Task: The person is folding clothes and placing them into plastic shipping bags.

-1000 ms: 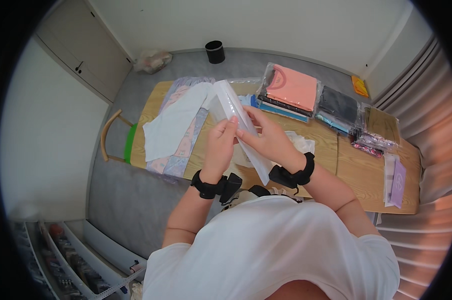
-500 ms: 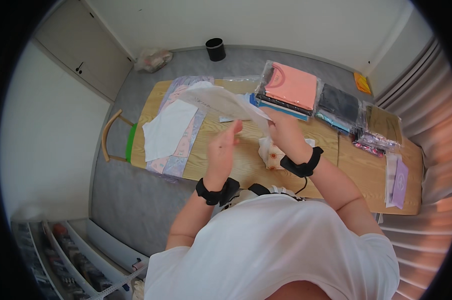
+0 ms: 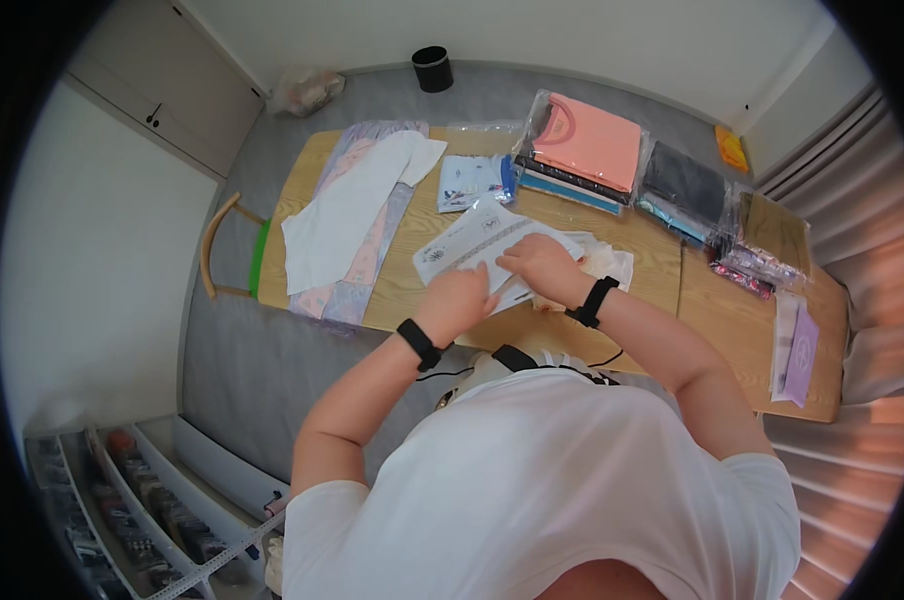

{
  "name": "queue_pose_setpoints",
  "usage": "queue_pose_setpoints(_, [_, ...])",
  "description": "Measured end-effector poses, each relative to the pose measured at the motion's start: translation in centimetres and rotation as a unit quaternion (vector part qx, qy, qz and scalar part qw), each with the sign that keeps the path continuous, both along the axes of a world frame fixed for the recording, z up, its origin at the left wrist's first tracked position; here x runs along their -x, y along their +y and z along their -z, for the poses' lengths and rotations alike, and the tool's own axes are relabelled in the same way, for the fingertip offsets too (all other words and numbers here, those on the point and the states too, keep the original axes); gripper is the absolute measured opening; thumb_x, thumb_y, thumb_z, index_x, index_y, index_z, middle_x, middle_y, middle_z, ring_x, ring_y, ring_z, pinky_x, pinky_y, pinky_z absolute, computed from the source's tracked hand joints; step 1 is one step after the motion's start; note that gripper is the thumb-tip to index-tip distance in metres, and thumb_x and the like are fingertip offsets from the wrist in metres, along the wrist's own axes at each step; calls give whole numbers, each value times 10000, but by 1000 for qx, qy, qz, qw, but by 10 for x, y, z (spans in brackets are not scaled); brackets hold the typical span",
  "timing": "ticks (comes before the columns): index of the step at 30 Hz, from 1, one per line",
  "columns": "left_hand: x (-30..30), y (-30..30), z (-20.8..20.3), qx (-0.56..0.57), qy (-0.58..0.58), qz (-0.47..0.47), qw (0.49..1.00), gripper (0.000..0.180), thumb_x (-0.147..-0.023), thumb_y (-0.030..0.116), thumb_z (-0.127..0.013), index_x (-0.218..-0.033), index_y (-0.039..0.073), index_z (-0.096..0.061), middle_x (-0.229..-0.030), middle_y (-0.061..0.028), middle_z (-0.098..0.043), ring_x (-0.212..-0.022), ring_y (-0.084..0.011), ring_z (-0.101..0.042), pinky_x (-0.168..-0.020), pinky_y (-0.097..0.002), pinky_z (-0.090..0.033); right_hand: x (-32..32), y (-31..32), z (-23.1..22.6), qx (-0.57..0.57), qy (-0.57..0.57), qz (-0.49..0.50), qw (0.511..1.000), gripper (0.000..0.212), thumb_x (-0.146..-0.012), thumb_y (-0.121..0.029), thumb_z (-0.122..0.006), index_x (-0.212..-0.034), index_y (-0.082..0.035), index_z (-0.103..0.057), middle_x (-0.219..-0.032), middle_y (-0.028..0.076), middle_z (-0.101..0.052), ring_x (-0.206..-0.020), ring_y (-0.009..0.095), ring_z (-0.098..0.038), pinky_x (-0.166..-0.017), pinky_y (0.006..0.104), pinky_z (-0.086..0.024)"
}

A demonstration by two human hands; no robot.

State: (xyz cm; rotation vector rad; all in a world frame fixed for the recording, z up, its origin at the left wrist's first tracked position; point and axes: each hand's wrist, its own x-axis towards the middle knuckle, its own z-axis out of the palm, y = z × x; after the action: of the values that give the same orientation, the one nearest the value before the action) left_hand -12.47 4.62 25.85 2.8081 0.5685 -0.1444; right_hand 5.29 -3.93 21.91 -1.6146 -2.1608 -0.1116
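Observation:
A white sheet-like piece [image 3: 454,246] with dark printing and a grey band lies low over the table in front of me; whether it is a plastic bag or paper I cannot tell. At its near edge, my left hand [image 3: 459,303] is closed on it. My right hand [image 3: 544,270], fingers bent, pinches it close beside the left. Partly under the sheet and the right hand is a folded pale cloth [image 3: 612,264] with orange spots. Beyond the sheet sits a bagged light-blue garment [image 3: 475,180] with dark-blue trim.
On the wooden table [image 3: 642,345], white garments [image 3: 334,235] overlie pink and lilac ones at left. Bagged clothes [image 3: 587,145] are stacked at back right, beside dark [image 3: 684,185] and olive [image 3: 772,235] ones. A lilac packet [image 3: 798,355] lies at the right end. A green-seated chair [image 3: 260,258] stands left.
The white printed piece has come down from the air toward the table, nearer to me. My left hand, apart from it before, is now at its edge with the right.

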Motion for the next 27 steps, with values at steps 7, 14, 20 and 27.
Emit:
queue_pose_setpoints(7, [-11, 1, 92, -35, -22, -20, 999, 118, -791, 118, -532, -727, 32, -580, -646, -153, -626, -590, -318, -634, -529, -416, -509, 14, -18, 27, -29, 40, 51, 997, 161, -711, -80, -540, -871, -78, -551, -929, 92, -537, -904, 272, -524, -796, 391, -426])
queue_pose_setpoints(14, [-25, -16, 103, -13, -26, -83, 996, 112, -809, 120, -523, -786, 17, -561, -703, -175, -638, -637, -325, -642, -534, -399, -514, 15, -24, 81, 253, 89, 66, 961, 233, -693, -90, -578, -924, -58, -593, -955, 127, -610, -928, 299, -567, -767, 407, -454])
queue_pose_setpoints(20, [-17, -33, 92, -33, -124, -96, 987, 212, -808, 136, -558, -955, -15, -544, -943, -182, -635, -860, -307, -629, -664, -379, -530, 20, -11, 73, 295, 162, 119, 934, 261, -760, -230, -588, -970, -90, -655, -997, 130, -642, -961, 292, -585, -833, 392, -449])
queue_pose_setpoints(27, [-10, -44, 76, -59, -218, -106, 968, 443, -804, 109, -563, -1212, -39, -474, -1145, -201, -578, -1079, -325, -556, -819, -387, -496, 27, -5, 111, 174, 365, 154, 902, 267, -791, -281, -585, -972, -100, -659, -980, 117, -647, -931, 294, -590, -840, 382, -443])
